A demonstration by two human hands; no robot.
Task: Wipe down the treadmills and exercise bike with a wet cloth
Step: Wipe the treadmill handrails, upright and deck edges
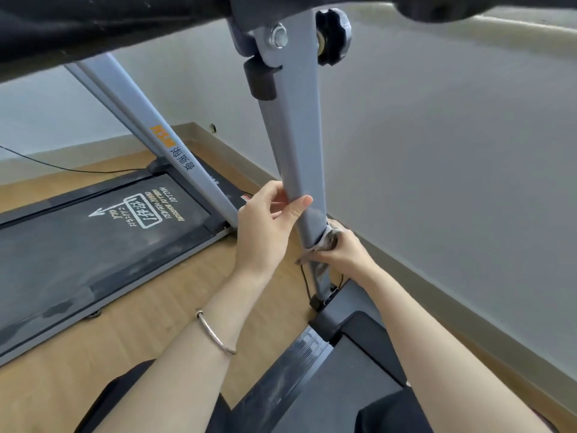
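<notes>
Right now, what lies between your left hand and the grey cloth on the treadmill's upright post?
Only bare grey metal post, in the head view: left hand above, crumpled grey cloth below.

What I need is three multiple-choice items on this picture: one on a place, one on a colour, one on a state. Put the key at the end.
1. Where is the cloth?
A. On the other treadmill's belt
B. Round the lower part of the grey post
C. On the wooden floor

2. What colour is the knob at the top of the post?
A. Red
B. White
C. Black

3. What is the left hand doing?
A. Gripping the post above the cloth
B. Hanging free
C. Holding the cloth

Key: 1 B, the right hand grips it bunched round the post; 2 C, it shows black beside the silver bolt; 3 A, its thumb and fingers curl round the post.
</notes>
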